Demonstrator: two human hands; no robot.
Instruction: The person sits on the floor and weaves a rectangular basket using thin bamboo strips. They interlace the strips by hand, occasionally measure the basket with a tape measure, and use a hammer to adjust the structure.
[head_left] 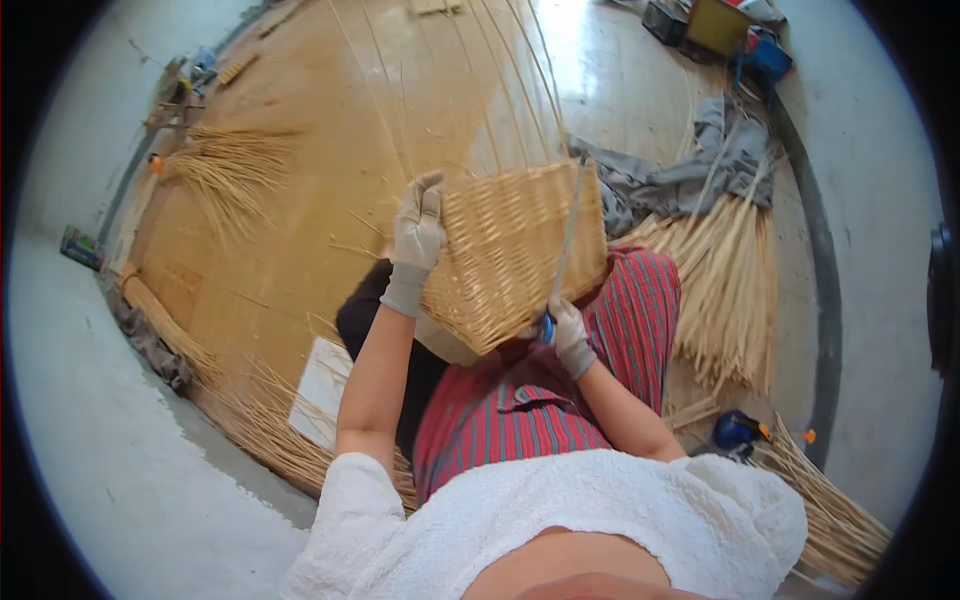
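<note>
A woven wicker basket (520, 245) rests tilted over my lap, with several long, uncut canes (495, 95) reaching out from its far edge. My left hand (420, 228), in a pale work glove, is closed on the basket's left side near the top corner. Low on the right, my gloved right hand (572, 340) is closed around a blue tape measure (547, 327). Its grey blade (570, 225) stretches along the basket's right side up to the far corner. Fingers of the right hand are partly hidden behind the tape measure.
Bundles of cane lie at the right (735, 290), the left (225, 170) and lower left (270, 420). Grey cloth (735, 150) covers part of the right bundle. Boxes and a blue container (768, 58) stand far right. Walls curve in on both sides.
</note>
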